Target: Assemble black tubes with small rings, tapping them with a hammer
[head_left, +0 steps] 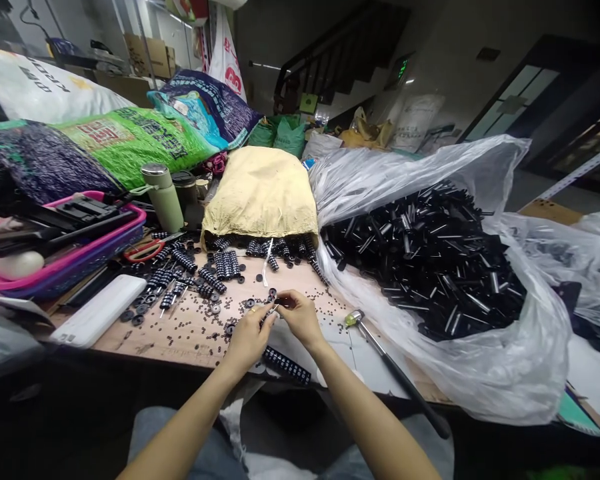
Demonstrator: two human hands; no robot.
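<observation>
My left hand [249, 335] and my right hand [299, 316] meet over the wooden table [190, 333], fingertips pinched together on a thin metal pin [271, 310] with small black rings on it. Loose black washers [215, 308] are scattered on the table around my hands. A finished stack of black rings on a pin [287, 365] lies just below my hands near the table's front edge. Several more ring stacks [213, 280] lie further back.
A yellow sack [261, 193] spills ring stacks at the back. A clear plastic bag of black tubes [430, 253] fills the right. A hammer [395, 370], red scissors [145, 251], a white power bank [100, 310], a pink tray [65, 260] and two flasks [164, 197] surround the work spot.
</observation>
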